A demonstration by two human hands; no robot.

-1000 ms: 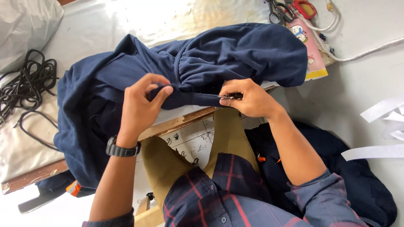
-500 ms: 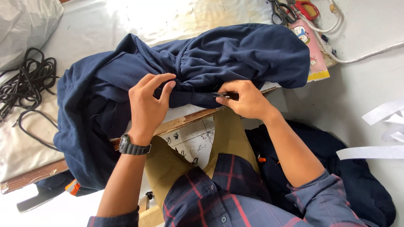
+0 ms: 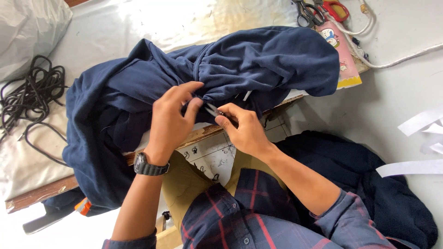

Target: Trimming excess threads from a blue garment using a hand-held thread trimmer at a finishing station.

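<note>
A bunched navy garment [image 3: 258,64] lay across the near edge of the tabletop [image 3: 115,27], its left part spilling over the wooden rim and hanging down toward the floor. The left hand [image 3: 173,117], with a dark wristwatch [image 3: 150,166] on its wrist, had its grip pinched together on a fold of the navy cloth at the garment's lower edge, thumb and forefinger pressed onto the fabric. Just beside it, the right hand [image 3: 244,131] had its grip clamped on a small metal thread snip [image 3: 213,109], whose tip met the cloth right by the left fingertips. A coil of black cord [image 3: 27,92] lay on the tabletop to the left, well apart from the hands, with a grey plastic bag [image 3: 27,32] behind it. At the far right edge sat scissors [image 3: 318,9] with red and black handles, a pink booklet [image 3: 341,55] partly under the garment, and a white cable [image 3: 397,57]. More dark cloth [image 3: 369,184] was heaped on the floor by the person's right side, near white paper strips [image 3: 415,147].
</note>
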